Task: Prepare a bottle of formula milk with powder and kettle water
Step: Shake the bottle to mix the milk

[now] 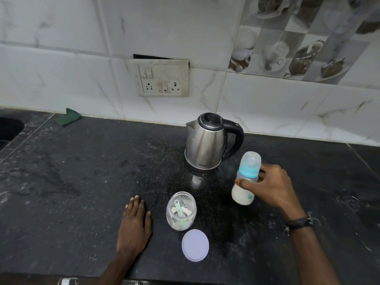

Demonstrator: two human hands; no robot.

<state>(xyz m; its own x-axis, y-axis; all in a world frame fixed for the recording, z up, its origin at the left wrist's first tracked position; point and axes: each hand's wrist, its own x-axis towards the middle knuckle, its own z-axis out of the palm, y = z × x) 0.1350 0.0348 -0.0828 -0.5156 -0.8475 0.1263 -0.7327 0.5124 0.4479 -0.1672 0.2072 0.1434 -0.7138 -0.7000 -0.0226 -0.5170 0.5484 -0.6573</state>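
Note:
My right hand [273, 186] grips a baby bottle [245, 179] around its middle. The bottle has a blue collar and a clear cap on, holds white milk in its lower part, and stands on the black counter [82, 182] right of the steel kettle [207, 142]. My left hand [135, 221] lies flat on the counter, fingers apart, left of the open glass powder jar [181, 210]. A pale green scoop sits inside the jar on the powder. The jar's lilac lid [195, 245] lies flat just in front of it.
A green cloth [67, 116] lies at the back left by the wall. A dark sink [9, 128] is at the far left edge. A switch and socket panel [162, 79] is on the tiled wall behind the kettle. Powder specks dust the counter.

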